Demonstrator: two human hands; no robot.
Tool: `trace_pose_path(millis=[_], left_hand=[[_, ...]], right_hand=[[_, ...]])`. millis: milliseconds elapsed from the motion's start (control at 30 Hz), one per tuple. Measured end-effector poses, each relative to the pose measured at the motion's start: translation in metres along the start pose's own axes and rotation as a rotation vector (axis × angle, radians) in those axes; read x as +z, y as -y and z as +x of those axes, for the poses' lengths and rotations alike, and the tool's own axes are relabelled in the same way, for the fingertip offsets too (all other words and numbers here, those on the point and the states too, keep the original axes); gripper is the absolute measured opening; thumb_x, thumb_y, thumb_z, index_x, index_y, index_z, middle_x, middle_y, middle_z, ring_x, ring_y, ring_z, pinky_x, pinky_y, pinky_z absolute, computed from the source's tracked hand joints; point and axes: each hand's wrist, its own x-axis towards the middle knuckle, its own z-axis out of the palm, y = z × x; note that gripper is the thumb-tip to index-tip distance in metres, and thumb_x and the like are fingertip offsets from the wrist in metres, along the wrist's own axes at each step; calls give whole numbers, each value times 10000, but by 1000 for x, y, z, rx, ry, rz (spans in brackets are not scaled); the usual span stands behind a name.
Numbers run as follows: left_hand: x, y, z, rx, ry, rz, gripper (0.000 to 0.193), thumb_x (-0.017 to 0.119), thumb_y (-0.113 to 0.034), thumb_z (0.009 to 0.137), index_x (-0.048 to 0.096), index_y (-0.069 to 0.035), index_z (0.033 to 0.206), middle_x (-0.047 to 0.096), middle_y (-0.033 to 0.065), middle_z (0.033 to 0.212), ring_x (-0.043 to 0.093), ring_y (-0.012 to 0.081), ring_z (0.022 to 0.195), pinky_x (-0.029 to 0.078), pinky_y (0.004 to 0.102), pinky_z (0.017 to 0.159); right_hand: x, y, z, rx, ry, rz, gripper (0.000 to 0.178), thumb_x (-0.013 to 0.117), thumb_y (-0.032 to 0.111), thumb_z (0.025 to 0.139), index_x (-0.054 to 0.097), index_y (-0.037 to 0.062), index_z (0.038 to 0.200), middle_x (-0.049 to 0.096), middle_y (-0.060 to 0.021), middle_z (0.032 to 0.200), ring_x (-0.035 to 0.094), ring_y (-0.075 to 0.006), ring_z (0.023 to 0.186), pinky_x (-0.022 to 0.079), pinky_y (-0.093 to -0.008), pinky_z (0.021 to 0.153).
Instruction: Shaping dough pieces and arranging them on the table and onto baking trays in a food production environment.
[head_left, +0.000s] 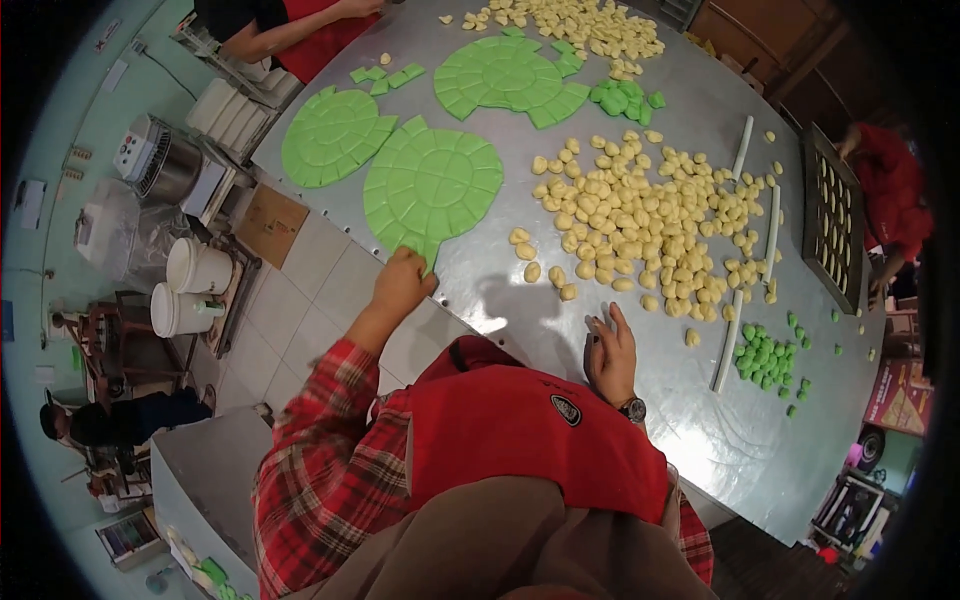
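Note:
Pinched at the near tip of a scored green dough sheet (432, 185) is my left hand (400, 285), its fingers curled together at the table's edge. That sheet is a flat round marked into many segments, with a narrow strip running down to my fingers. My right hand (612, 355), with a watch on its wrist, rests at the near edge of the metal table, fingers stretched out and nothing in them. Beyond it spreads a large heap of pale yellow dough balls (640, 215). Two more scored green sheets lie further off, one at the left (335, 137) and one at the back (500, 75).
Small green dough balls (768, 358) sit at the right, beside pale rods (728, 340). A person in red handles a dark tray (832, 215) of yellow pieces. Another person's arm (285, 35) is at the far left. White buckets (180, 310) stand left on the floor.

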Motion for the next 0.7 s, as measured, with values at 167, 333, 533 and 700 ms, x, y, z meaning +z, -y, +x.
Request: trace_pose_path(millis=[167, 333, 533, 700], left_hand=[[19, -33, -78, -430, 258, -1098, 125, 614, -1, 839, 535, 4, 937, 638, 121, 995, 631, 195, 875, 510, 287, 743], [11, -108, -63, -439, 612, -1392, 270, 533, -90, 930, 513, -13, 1188, 610, 59, 1063, 588, 106, 906, 472, 215, 748], [4, -198, -42, 73, 886, -1002, 179, 450, -128, 962, 581, -17, 912, 545, 1, 743, 467, 85, 666, 384, 232, 575], [29, -236, -42, 237, 947, -733, 210, 452, -124, 959, 603, 18, 922, 616, 40, 785, 559, 102, 720, 474, 262, 673]], right_hand=[[-6, -4, -17, 34, 12, 98, 396, 554, -51, 773, 594, 65, 1150, 477, -227, 1329, 539, -386, 1118, 458, -399, 929], [-39, 38, 18, -136, 239, 122, 447, 580, -8, 756, 561, 70, 1196, 457, -227, 1349, 527, -368, 1159, 466, -393, 931], [-66, 66, 33, -469, 309, -103, 497, 564, 79, 779, 483, 32, 1267, 538, -157, 1176, 565, -295, 1017, 486, -354, 826], [-84, 39, -8, -193, 451, -238, 271, 549, 113, 790, 535, -3, 1034, 558, -95, 930, 585, -253, 875, 496, -365, 683]])
